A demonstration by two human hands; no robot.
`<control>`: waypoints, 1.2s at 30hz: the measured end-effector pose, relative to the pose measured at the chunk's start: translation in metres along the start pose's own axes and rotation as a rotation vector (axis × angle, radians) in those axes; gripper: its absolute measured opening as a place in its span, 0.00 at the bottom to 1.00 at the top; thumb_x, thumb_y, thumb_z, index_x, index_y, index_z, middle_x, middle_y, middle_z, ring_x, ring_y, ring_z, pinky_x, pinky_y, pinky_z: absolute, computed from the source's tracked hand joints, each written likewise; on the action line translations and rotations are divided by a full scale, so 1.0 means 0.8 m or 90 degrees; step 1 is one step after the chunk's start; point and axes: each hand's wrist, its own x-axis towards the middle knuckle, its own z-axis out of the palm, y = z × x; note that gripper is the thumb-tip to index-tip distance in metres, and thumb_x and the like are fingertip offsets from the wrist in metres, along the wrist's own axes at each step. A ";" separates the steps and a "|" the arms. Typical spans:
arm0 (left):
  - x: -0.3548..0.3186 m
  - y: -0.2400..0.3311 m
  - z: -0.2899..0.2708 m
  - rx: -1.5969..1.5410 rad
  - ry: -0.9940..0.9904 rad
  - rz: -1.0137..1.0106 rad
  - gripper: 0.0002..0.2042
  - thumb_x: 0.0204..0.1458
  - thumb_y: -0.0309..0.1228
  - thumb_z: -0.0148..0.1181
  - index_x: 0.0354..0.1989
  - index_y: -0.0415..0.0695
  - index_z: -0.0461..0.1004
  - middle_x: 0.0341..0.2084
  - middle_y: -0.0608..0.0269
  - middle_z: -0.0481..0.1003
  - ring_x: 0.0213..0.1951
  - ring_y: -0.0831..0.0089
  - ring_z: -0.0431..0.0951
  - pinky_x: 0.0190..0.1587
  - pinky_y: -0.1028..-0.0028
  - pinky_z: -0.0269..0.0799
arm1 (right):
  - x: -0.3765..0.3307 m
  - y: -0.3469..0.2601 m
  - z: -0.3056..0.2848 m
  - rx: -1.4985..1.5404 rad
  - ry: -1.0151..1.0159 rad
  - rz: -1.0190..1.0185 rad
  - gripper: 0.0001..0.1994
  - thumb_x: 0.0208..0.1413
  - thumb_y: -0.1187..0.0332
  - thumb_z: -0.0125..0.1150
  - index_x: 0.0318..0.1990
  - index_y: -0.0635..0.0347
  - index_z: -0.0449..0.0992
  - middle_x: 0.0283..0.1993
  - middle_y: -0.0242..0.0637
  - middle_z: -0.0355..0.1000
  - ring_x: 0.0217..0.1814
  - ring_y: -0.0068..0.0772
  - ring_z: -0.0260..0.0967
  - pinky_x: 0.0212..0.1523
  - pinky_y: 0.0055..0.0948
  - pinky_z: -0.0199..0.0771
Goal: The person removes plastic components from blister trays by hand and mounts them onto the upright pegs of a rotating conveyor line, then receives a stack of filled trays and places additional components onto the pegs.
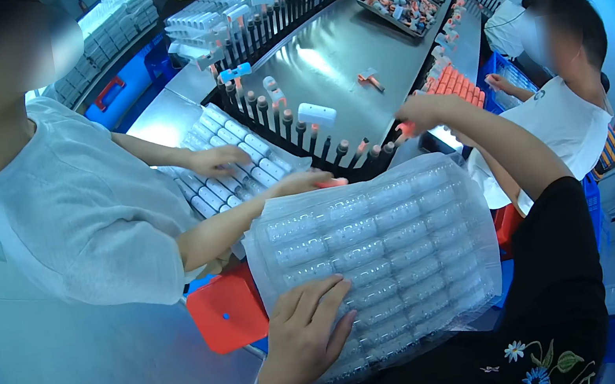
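A clear plastic blister tray (380,249) with rows of whitish tubes, lined with thin translucent film, lies in front of me. My left hand (308,327) rests on its near left part, fingers stretched out over the tubes. My right arm reaches across the tray's far right side. There my right hand (423,113) is closed on a small orange piece (405,129) beside the row of dark upright pegs (342,147). Most of that piece is hidden by the fingers.
A co-worker at left has one hand (219,160) on another tray of white tubes (253,148). A red stool (227,309) stands below. Ahead is a metal table (321,71) bearing a bin of small orange and white parts (399,7). Another person sits right.
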 end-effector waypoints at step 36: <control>-0.007 0.126 0.068 0.312 0.073 -0.289 0.25 0.47 0.22 0.71 0.56 0.39 0.73 0.48 0.48 0.73 0.51 0.48 0.74 0.52 0.57 0.72 | -0.006 0.105 0.401 1.861 0.734 0.527 0.07 0.62 0.72 0.64 0.43 0.62 0.73 0.37 0.39 0.71 0.37 0.38 0.73 0.47 0.42 0.87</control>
